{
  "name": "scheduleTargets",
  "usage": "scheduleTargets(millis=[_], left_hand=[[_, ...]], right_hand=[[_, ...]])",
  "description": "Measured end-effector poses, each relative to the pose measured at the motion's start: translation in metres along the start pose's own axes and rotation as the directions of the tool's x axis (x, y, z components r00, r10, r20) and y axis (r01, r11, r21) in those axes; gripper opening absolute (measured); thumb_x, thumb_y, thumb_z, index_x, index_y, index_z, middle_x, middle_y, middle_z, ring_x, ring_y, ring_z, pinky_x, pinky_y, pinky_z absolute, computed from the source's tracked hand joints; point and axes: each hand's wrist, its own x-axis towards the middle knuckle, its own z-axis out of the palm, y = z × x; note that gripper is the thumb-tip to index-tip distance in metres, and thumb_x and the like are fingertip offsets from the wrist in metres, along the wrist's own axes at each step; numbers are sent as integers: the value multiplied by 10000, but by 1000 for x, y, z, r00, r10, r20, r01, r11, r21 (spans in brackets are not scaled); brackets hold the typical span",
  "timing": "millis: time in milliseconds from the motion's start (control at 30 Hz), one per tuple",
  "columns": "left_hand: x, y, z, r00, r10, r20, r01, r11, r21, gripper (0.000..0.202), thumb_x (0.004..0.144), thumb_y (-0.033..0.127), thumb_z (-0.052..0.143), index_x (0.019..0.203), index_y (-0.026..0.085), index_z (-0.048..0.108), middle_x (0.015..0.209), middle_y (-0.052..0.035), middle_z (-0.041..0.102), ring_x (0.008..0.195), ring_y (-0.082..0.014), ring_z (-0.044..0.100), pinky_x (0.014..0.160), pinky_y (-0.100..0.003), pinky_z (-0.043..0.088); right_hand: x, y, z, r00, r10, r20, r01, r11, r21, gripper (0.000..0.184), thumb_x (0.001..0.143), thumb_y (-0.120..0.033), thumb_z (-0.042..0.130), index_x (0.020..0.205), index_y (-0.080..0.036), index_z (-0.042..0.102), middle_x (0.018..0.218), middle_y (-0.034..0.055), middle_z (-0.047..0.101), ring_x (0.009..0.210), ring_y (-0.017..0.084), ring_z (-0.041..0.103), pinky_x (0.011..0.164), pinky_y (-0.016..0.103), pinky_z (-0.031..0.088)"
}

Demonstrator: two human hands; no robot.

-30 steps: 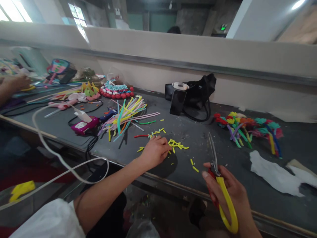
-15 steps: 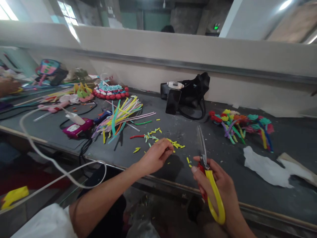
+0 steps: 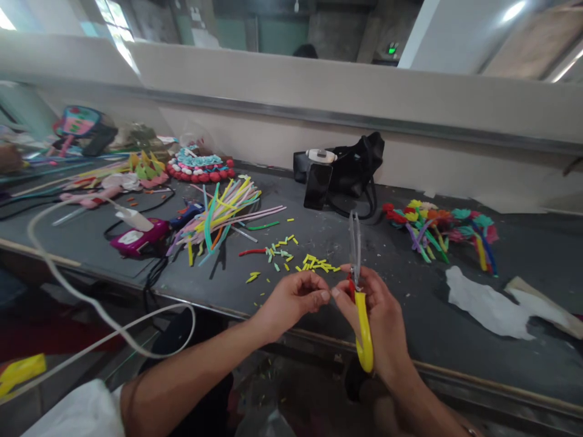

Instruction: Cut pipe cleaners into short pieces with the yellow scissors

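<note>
My right hand (image 3: pixel 382 312) is closed on a pair of scissors (image 3: pixel 363 328) with yellow and red handles, the blades pointing up and away from me. Thumb and forefinger of my left hand (image 3: pixel 296 300) are pinched together, almost meeting my right thumb; anything between them is too small to make out. Just beyond both hands, short cut yellow pieces of pipe cleaner (image 3: pixel 319 264) lie scattered on the dark table (image 3: pixel 401 340). Pale green bits (image 3: pixel 276 250) and a red pipe cleaner (image 3: pixel 252 251) are beside them.
A bundle of long coloured pipe cleaners (image 3: pixel 223 212) lies left of centre, near a purple device (image 3: pixel 141 238) and a white cable (image 3: pixel 86 288). A phone (image 3: pixel 317 186) leans on a black bag (image 3: pixel 364 159). Pipe-cleaner flowers (image 3: pixel 437 221) and white paper (image 3: pixel 487 303) are at right.
My right hand has moved left with the scissors, up to my left hand, and the blades have swung more upright. The left hand has shifted slightly right and nearer me, its fingers pinched.
</note>
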Motion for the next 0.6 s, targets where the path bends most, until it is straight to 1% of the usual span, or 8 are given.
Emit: scheduleTargets(millis=[133, 200, 333, 400, 433, 500, 600], left_hand=[[-1, 3, -5, 998, -55, 43, 55, 998, 17, 255, 700, 357, 728, 784, 133, 637, 704, -10, 607, 617, -95, 506, 592, -223, 392], [-1, 4, -7, 996, -66, 63, 64, 998, 20, 229, 690, 328, 733, 771, 132, 646, 699, -9, 615, 619, -93, 513, 599, -222, 387], [-1, 3, -7, 992, -81, 92, 78, 996, 32, 198, 671, 295, 744, 718, 129, 647, 661, 3, 609, 602, -86, 506, 602, -221, 372], [-1, 2, -6, 991, -80, 104, 82, 997, -8, 184, 669, 279, 744, 699, 128, 644, 648, 2, 609, 588, -83, 498, 581, -218, 361], [-1, 3, -5, 992, -74, 99, 79, 995, -53, 172, 669, 268, 743, 700, 129, 645, 650, 0, 612, 582, -82, 496, 572, -217, 358], [-1, 5, -5, 997, -51, 51, 59, 983, -172, 152, 677, 251, 739, 718, 135, 650, 662, -2, 620, 576, -80, 498, 566, -216, 358], [0, 9, -7, 998, 4, -57, -22, 947, -320, 142, 688, 241, 744, 725, 148, 645, 654, 6, 617, 568, -75, 494, 582, -219, 368]], right_hand=[[-1, 3, -1, 1000, 5, -7, -5, 1000, -4, 362, 782, -295, 621, 1127, -210, 556, 776, -10, 652, 627, 119, 624, 598, 225, 503], [-1, 2, -2, 1000, 14, 3, -13, 1000, -16, 348, 780, -278, 619, 1116, -212, 559, 781, -11, 652, 642, 119, 630, 601, 217, 501], [-1, -1, -1, 1000, -15, 19, 17, 997, -79, 315, 782, -265, 606, 1089, -204, 570, 791, -10, 649, 642, 117, 636, 611, 213, 506], [-2, -3, 0, 999, -31, 21, 33, 994, -102, 307, 804, -289, 594, 1097, -201, 565, 803, -5, 652, 648, 119, 639, 612, 211, 507], [-3, -5, 0, 999, -42, 22, 44, 992, -116, 301, 820, -310, 587, 1101, -202, 561, 810, -3, 653, 654, 120, 639, 616, 211, 507], [-7, -6, -1, 997, -76, 29, 80, 982, -170, 288, 845, -356, 579, 1090, -207, 561, 826, 2, 656, 668, 122, 637, 630, 213, 503], [-16, -5, -5, 990, -129, 59, 141, 932, -333, 288, 847, -406, 586, 1064, -218, 567, 845, 14, 664, 677, 140, 633, 625, 228, 492]])
